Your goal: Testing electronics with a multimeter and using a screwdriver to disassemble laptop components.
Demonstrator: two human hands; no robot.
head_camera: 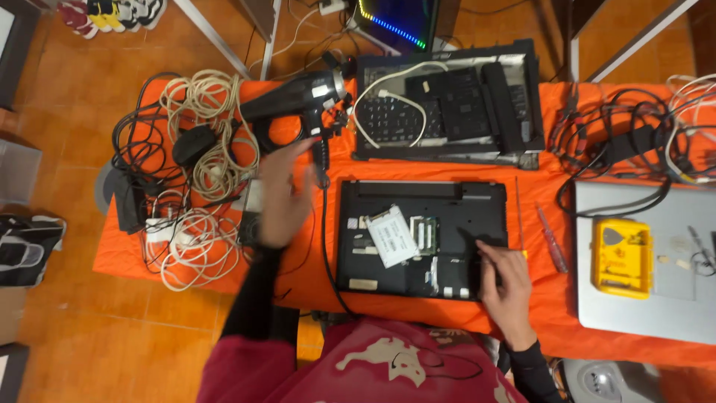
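The table, covered in orange cloth, carries an opened black laptop base lying underside up at near centre. The right hand rests on the base's near right corner, fingers curled against the casing; whether they pinch anything cannot be told. The left hand is raised left of the base, blurred, fingers loosely spread, holding nothing, just near a black hair dryer lying at far left. A white rectangular drive sits tilted in the base's centre bay. A second dismantled laptop lies far of the base. Coiled white cables lie at left. A yellow box rests on a grey laptop lid at right.
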